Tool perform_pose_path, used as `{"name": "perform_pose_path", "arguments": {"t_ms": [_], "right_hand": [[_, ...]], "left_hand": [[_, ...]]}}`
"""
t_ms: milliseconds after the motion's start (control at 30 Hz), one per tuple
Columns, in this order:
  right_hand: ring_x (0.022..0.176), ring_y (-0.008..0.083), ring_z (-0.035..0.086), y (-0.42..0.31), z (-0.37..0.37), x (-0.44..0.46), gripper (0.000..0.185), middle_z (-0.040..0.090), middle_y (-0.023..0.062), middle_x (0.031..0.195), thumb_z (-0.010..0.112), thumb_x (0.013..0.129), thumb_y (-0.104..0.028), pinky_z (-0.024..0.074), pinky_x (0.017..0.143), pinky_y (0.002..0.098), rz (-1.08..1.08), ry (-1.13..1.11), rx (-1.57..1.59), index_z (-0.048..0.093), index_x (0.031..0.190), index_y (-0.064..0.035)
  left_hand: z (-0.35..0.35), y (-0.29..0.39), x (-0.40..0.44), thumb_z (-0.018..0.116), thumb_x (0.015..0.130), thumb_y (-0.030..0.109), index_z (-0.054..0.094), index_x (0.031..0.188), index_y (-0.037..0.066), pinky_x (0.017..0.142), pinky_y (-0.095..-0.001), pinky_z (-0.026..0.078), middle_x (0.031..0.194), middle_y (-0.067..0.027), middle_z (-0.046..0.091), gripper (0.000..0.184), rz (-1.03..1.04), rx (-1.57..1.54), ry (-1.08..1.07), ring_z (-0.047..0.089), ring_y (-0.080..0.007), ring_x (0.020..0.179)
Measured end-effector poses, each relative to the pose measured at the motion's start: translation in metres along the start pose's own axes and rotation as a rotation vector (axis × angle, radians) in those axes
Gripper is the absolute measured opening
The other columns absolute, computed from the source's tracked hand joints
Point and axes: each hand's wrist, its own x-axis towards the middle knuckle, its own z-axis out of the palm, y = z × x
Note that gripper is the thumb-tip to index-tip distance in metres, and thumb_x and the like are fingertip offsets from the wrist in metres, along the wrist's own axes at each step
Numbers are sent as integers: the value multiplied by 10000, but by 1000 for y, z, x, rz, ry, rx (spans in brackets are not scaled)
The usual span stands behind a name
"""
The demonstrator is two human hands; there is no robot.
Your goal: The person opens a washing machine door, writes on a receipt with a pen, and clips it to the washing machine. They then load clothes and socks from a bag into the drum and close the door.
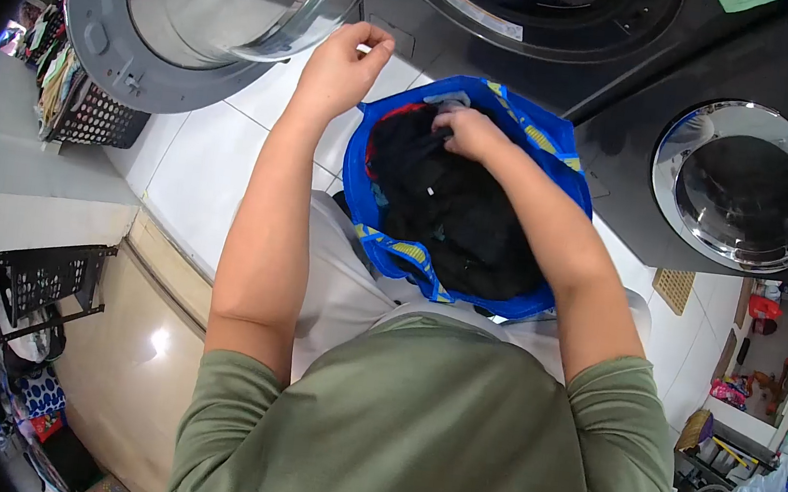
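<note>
A large blue bag (357,159) with yellow-patterned handles stands open between my knees, full of dark clothes (465,220). My right hand (470,133) reaches into its far side, fingers curled on dark cloth beside a light grey piece (449,102). My left hand (345,64) is raised at the bag's far left, near the rim of an open round glass door (215,22). Its fingers are bent with thumb and fingertips close together; anything between them is too small to make out.
Beyond the bag is a dark front-loading machine (426,46) with clothes inside. Another machine with a closed round door (741,188) stands at right. A black basket (98,115) holds clothes at left. White floor tiles (200,161) lie around.
</note>
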Motion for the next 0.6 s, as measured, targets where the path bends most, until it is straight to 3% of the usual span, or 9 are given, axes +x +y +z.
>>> {"name": "perform_pose_path", "arguments": {"t_ms": [67,233,333,400,433,467,500,567,600], "right_hand": [[983,333,663,13,-20,-2,449,698,176,1018,717,672,-124,516,875,404,69,13,186,690,1120,-109],[859,141,621,-29,-116,-61,414,677,54,925,642,694,-61,504,783,278,232,136,621,678,1104,-26],[802,126,608,-32,-168,-120,448,670,45,880,654,696,-66,508,696,297,233,270,725,669,1143,-37],[850,130,610,-22,-200,-166,457,661,50,918,612,688,-38,500,779,274,262,422,852,654,1143,-15],[879,135,611,-17,-212,-189,465,658,58,952,595,680,-24,491,817,270,246,534,850,645,1142,2],[907,140,611,-12,-221,-212,473,655,66,985,578,672,-9,482,856,266,232,645,849,636,1140,20],[927,147,611,-6,-228,-234,481,650,74,1006,573,667,-5,478,870,272,263,735,862,629,1143,31],[943,153,613,20,-237,-274,477,646,80,1026,573,678,-1,480,873,275,302,832,850,618,1151,43],[939,151,616,33,-237,-291,466,647,77,1026,578,694,-1,485,861,273,310,837,826,614,1156,45]], "left_hand": [[-3,-7,2,635,930,294,673,1088,24,719,-268,471,878,-51,682,314,26,8,-6,592,-119,785],[-14,0,-2,625,930,302,669,1048,7,718,-276,474,857,-61,677,321,-19,51,17,592,-128,769],[-24,2,1,623,929,297,660,977,-9,701,-283,481,822,-66,668,312,-77,207,-250,600,-136,745],[-14,7,-12,647,921,318,650,921,-4,689,-308,513,790,-81,671,321,-172,-147,-720,639,-149,740],[-3,14,-20,668,907,358,649,928,5,695,-311,521,811,-86,679,354,-201,-33,-916,652,-144,754],[13,22,-28,703,861,427,647,1002,9,731,-331,526,855,-114,693,445,-169,165,-1058,674,-202,813],[36,8,-40,745,790,493,616,1132,10,811,-383,525,995,-175,687,606,34,439,-1044,670,-296,950],[78,-4,-66,851,620,529,346,1434,53,963,-445,478,1398,-283,436,1069,-21,725,-1147,552,-411,1192],[99,-9,-79,887,561,519,264,1472,90,978,-450,472,1462,-301,337,1184,-71,807,-1153,534,-436,1208]]}}
